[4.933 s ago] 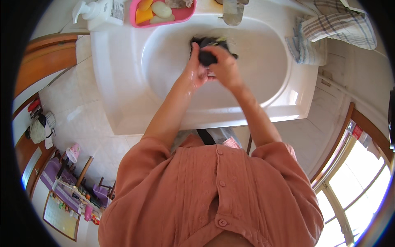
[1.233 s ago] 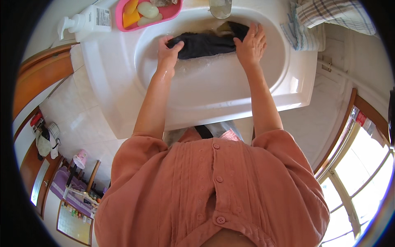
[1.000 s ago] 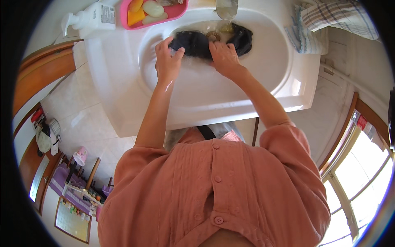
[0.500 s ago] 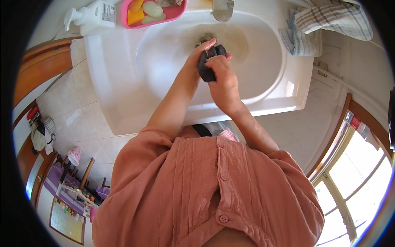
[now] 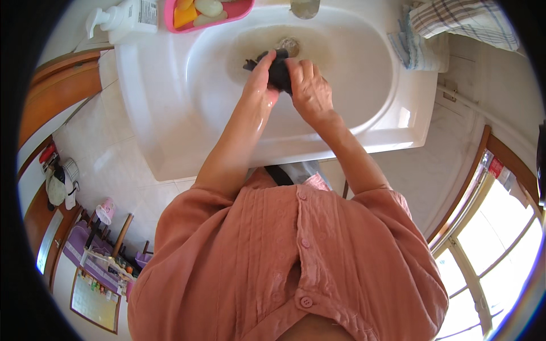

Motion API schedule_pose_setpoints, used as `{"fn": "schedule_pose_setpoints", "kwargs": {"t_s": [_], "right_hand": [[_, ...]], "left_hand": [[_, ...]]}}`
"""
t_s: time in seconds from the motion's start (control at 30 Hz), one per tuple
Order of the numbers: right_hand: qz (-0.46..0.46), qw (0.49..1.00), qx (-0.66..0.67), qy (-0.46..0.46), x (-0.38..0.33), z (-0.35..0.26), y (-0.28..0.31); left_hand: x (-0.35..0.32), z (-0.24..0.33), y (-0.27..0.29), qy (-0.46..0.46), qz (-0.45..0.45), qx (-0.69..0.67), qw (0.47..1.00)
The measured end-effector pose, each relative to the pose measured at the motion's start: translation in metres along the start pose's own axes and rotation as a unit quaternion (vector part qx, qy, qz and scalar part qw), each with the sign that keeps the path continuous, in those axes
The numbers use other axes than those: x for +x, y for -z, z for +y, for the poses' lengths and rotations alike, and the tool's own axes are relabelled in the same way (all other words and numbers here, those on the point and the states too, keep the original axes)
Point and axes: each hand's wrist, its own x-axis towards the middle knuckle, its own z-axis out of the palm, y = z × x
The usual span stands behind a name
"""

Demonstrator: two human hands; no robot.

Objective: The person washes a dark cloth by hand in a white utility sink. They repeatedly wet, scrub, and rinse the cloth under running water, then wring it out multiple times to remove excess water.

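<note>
A wet, dark grey cloth (image 5: pixel 278 75) is bunched between my two hands over the white washbasin (image 5: pixel 364 85). My left hand (image 5: pixel 259 80) grips it from the left, thumb pointing away from me, and a loose end sticks out past that side. On the right, the fingers of my right hand (image 5: pixel 311 91) are curled over the cloth's other edge. Its exact kind is hidden by the bunching. Water glistens on my left wrist. Beyond the cloth, murky brownish water lies around the drain (image 5: pixel 289 45).
A metal faucet (image 5: pixel 305 8) overhangs the basin's far edge. On the far left rim are a pink dish (image 5: pixel 227 21) of yellow and pale soap bars and a white pump bottle (image 5: pixel 133 24). Checked towels (image 5: pixel 463 25) hang at the far right, above a wall pipe (image 5: pixel 478 108).
Both hands have drawn slightly apart and the cloth has shifted left, its loose end now spreading out. The drain and murky water show more. The view has tilted slightly.
</note>
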Motion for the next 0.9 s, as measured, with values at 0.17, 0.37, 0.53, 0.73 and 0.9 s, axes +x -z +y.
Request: {"fn": "schedule_pose_setpoints", "kwargs": {"t_s": [0.17, 0.37, 0.53, 0.73, 0.9], "right_hand": [[-0.161, 0.911, 0.330, -0.191, 0.007, -0.012, -0.009], [-0.284, 0.480, 0.774, -0.300, 0.014, 0.008, -0.006], [-0.057, 0.901, 0.414, -0.113, 0.004, -0.016, 0.026], [0.043, 0.991, 0.055, 0.118, 0.006, -0.008, 0.032], [0.067, 0.949, 0.307, -0.037, 0.010, -0.013, 0.027]], "left_hand": [[0.014, 0.013, 0.018, -0.003, -0.087, 0.059, 0.994], [0.003, 0.021, 0.016, -0.025, -0.117, 0.142, 0.983], [0.012, 0.025, 0.003, -0.055, -0.058, 0.102, 0.991], [0.014, 0.011, 0.012, 0.015, -0.035, 0.001, 0.999], [0.000, 0.020, 0.003, 0.012, -0.093, -0.023, 0.995]]}}
